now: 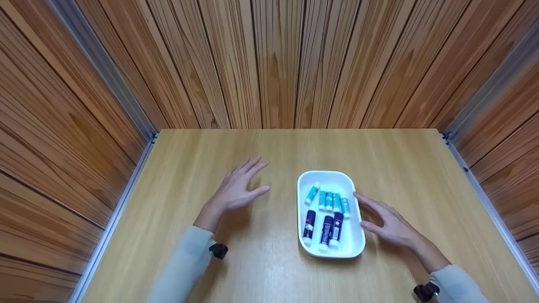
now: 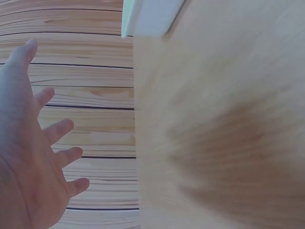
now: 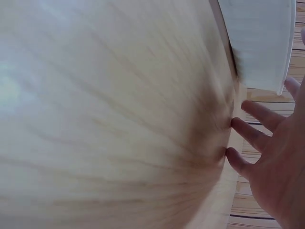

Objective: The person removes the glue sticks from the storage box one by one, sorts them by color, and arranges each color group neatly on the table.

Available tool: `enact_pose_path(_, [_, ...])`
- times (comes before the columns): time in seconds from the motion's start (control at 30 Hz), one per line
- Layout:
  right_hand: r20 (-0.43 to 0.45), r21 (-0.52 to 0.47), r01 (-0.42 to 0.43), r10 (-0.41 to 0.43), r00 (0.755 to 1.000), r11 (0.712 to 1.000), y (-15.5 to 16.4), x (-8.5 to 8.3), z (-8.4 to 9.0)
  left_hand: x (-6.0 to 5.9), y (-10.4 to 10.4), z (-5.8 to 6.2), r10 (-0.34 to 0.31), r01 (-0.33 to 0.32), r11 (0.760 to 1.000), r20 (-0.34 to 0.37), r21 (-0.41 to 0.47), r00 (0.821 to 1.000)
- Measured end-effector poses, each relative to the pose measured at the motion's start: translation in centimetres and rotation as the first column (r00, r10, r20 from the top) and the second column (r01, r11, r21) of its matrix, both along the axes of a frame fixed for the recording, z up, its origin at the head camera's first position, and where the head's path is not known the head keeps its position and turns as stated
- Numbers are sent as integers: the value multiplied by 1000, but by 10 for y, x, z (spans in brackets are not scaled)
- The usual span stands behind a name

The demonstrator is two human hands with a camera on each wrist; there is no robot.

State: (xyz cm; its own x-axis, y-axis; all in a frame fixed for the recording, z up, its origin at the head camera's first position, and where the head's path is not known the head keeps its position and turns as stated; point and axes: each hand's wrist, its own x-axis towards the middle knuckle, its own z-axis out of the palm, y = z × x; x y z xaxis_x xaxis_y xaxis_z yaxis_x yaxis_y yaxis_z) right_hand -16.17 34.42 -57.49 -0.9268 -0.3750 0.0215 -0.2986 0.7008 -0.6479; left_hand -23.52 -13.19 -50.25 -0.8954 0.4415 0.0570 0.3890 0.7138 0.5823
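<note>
A white tray (image 1: pixel 351 242) sits on the wooden table (image 1: pixel 269 151), right of centre. Inside lie several teal-and-white sticks (image 1: pixel 329 200) at the back and three dark blue sticks (image 1: pixel 326 229) at the front. My left hand (image 1: pixel 240 187) hovers over the table to the tray's left, fingers spread and holding nothing. My right hand (image 1: pixel 385 221) hovers just right of the tray, fingers straight, its fingertips close to the tray's right rim. In the wrist views the left hand (image 2: pixel 33 162) and right hand (image 3: pixel 274 157) show spread fingers, with the tray's edge (image 3: pixel 267 43) blurred.
Wood-panelled walls (image 1: pixel 278 63) enclose the table on the left, back and right, with metal strips (image 1: pixel 126 198) along the side edges. Bare tabletop lies behind the tray and in front of both hands.
</note>
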Motion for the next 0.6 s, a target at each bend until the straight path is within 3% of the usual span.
enact_pose_path(0.33, [34,-27,4,-3,999,1000,0,0,0,-4,28,13,-40,37,999,68,33,997])
enact_pose_path(0.6, [36,-43,-13,14,999,999,1,0,1,-9,55,15,-80,69,993,113,99,990])
